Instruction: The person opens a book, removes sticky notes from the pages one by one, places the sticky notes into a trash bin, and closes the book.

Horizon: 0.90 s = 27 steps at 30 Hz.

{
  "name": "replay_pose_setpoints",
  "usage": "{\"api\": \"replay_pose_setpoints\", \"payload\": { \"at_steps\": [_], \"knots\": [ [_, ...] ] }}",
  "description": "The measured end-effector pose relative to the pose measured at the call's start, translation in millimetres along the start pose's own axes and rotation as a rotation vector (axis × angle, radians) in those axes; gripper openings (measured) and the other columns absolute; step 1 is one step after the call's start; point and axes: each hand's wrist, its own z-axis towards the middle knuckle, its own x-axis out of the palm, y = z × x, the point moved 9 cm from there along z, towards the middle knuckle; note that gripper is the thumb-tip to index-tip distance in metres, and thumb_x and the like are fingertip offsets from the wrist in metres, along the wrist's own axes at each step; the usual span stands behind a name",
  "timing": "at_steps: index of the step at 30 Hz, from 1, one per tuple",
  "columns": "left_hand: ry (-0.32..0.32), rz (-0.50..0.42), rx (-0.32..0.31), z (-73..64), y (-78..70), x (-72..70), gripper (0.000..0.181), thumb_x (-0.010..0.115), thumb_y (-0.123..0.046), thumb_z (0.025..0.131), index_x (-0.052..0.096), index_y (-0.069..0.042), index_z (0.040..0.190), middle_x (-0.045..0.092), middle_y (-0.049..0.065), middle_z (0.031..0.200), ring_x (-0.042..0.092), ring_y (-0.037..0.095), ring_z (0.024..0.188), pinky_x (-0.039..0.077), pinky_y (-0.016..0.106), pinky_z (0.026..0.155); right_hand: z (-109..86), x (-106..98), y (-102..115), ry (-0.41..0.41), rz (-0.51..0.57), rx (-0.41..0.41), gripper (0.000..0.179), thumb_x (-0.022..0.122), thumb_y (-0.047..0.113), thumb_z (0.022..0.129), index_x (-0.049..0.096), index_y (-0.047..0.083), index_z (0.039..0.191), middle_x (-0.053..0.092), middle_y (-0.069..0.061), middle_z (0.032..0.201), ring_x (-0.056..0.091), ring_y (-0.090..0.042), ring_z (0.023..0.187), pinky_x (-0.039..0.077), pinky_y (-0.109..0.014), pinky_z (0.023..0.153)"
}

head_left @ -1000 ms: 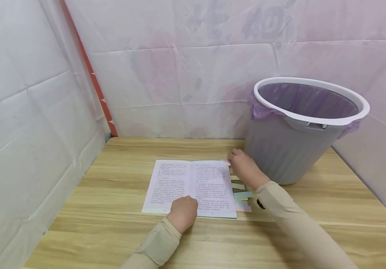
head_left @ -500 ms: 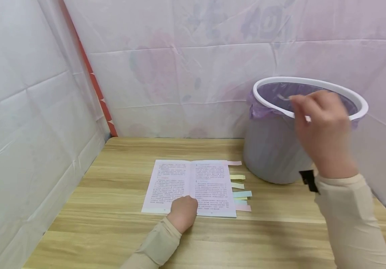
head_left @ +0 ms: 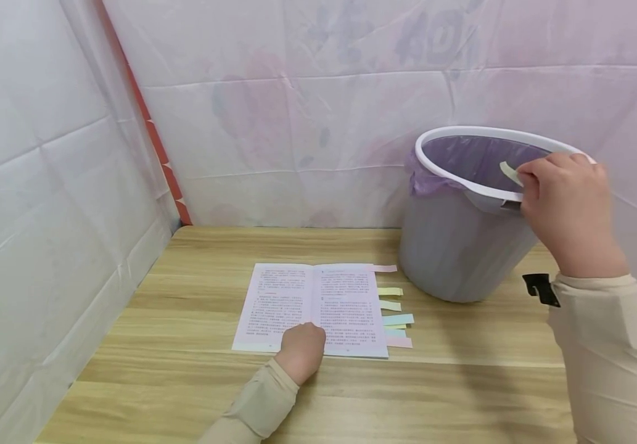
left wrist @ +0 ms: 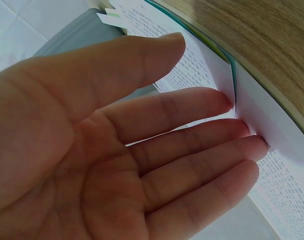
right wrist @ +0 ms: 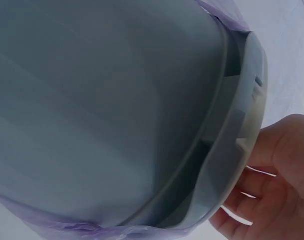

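table's (head_left: 146,382) a light wood-grain top with yellowish-brown streaks, got an open book (head_left: 310,302) lying flat around the middle, some pastel paper tabs (head_left: 399,319) poking out past its right edge, plus a gray bin (head_left: 451,246) standing behind and to the right

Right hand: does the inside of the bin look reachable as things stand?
Probably yes: the right hand, pinching a pale strip, is at the bin's white rim, and the purple liner looks open at the top.
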Motion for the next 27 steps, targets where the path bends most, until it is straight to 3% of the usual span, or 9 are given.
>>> {"api": "replay_pose_setpoints", "payload": {
  "at_steps": [10,14,17,21,23,27],
  "knots": [
    [0.0,-0.002,0.002,0.5,-1.1,-1.6,0.008,0.068,-0.005,0.084,0.071,-0.003,0.078,0.062,0.008,0.064,0.062,0.017,0.055,0.054,0.032,0.049,-0.5,3.7,-5.9,0.084,-0.022,0.042,0.024,0.044,-0.01,0.082,0.066,-0.009,0.092,0.061,-0.03,0.088,0.051,-0.051,0.086,0.033,-0.064,0.075],
    [0.009,-0.001,-0.006,0.3,0.1,-0.2,0.008,0.068,-0.005,0.085,0.071,-0.003,0.078,0.062,0.007,0.065,0.062,0.017,0.056,0.054,0.032,0.05,-0.8,2.5,-2.8,0.075,-0.014,0.04,0.022,0.047,-0.008,0.085,0.066,-0.009,0.095,0.061,-0.03,0.091,0.05,-0.052,0.086,0.033,-0.063,0.074],
    [0.017,0.001,-0.012,-0.1,1.6,1.6,0.008,0.068,-0.005,0.085,0.071,-0.003,0.078,0.062,0.007,0.066,0.062,0.017,0.056,0.055,0.032,0.051,-0.6,-7.5,19.3,-0.032,0.035,-0.033,0.018,0.051,-0.004,0.091,0.067,-0.009,0.097,0.062,-0.029,0.089,0.05,-0.051,0.081,0.034,-0.062,0.07],
    [0.017,0.001,-0.013,-0.5,2.8,2.8,0.008,0.067,-0.005,0.085,0.071,-0.003,0.078,0.062,0.007,0.065,0.061,0.017,0.056,0.055,0.032,0.051,-6.4,-16.0,71.8,-0.166,0.179,-0.229,0.015,0.055,-0.007,0.091,0.068,-0.007,0.099,0.062,-0.025,0.083,0.051,-0.045,0.077,0.036,-0.056,0.068],
    [0.017,-0.001,-0.018,-0.6,3.6,3.1,0.008,0.068,-0.005,0.085,0.071,-0.003,0.078,0.062,0.007,0.065,0.062,0.017,0.056,0.055,0.032,0.051,-11.6,-6.5,95.0,-0.159,0.269,-0.322,0.021,0.055,-0.015,0.086,0.068,-0.006,0.1,0.061,-0.022,0.081,0.052,-0.041,0.077,0.037,-0.05,0.069],
    [0.01,-0.002,-0.02,-0.6,4.7,1.5,0.008,0.068,-0.005,0.085,0.071,-0.003,0.077,0.062,0.007,0.064,0.062,0.018,0.056,0.054,0.032,0.05,-27.1,41.0,122.0,-0.028,0.344,-0.453,0.027,0.057,-0.021,0.078,0.067,-0.007,0.099,0.061,-0.018,0.085,0.054,-0.037,0.08,0.043,-0.045,0.073]
  ]
}}
